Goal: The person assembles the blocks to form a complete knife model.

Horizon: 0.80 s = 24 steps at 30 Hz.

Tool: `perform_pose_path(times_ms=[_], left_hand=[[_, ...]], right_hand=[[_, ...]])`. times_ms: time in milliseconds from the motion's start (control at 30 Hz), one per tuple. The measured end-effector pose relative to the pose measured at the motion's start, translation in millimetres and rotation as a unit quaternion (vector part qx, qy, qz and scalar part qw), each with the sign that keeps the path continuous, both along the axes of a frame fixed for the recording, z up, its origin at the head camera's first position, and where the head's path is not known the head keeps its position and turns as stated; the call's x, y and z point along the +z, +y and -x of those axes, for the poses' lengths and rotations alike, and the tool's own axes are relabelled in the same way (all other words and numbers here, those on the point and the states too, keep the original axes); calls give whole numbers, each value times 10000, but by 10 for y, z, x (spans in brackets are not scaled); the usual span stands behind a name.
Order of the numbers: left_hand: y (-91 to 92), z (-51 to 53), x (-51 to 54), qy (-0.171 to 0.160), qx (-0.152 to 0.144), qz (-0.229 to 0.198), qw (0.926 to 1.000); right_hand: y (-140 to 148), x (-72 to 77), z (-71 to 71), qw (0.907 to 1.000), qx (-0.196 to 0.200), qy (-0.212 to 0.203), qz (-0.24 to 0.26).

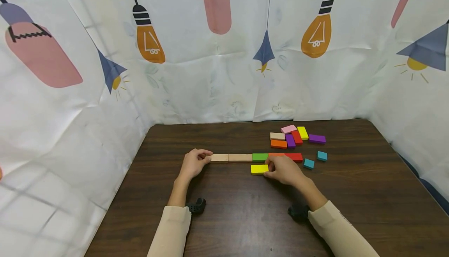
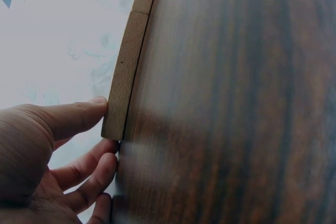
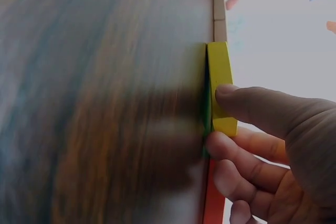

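A straight row of blocks lies across the table: two plain wooden blocks (image 1: 240, 158), a green block (image 1: 260, 157), an orange block (image 1: 276, 154) and a red block (image 1: 293, 157). At the row's left end my left hand (image 1: 195, 162) pinches the outermost wooden block (image 2: 125, 77), with its thumb on the block's side. My right hand (image 1: 285, 170) holds a yellow block (image 1: 259, 169) by its right end, between thumb and fingers. This yellow block is just in front of the green one. In the right wrist view the yellow block (image 3: 220, 77) partly hides the green block.
Behind the row's right part is a loose group with a pink block (image 1: 289, 129), a purple block (image 1: 317, 139), an orange block (image 1: 278, 144) and several others. Two blue blocks (image 1: 308, 164) lie right of the row. A printed curtain (image 1: 217, 81) hangs around the dark table (image 1: 245, 218).
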<state>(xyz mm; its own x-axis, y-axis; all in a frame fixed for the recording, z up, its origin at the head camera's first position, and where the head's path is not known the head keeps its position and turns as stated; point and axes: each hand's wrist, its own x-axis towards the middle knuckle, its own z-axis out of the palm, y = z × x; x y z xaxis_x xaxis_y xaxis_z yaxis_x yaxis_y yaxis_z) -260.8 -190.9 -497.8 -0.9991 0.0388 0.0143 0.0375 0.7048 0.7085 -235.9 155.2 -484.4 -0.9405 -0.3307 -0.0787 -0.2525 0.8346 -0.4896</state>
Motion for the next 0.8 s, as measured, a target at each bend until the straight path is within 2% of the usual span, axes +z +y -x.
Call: perform_pose_path(times_ms=[367,633,800], left_hand=[[-1,9,-2,16,-30,-30,10000],[6,12,-2,72,-27,9,10000],[5,3,-8,52,-8,-1,10000]], right_hand=[[-52,-28,12,9996,-43,16,270],[-32,-50,20,9984,216,162,507],[-60,-54,34,9982,178,105,562]])
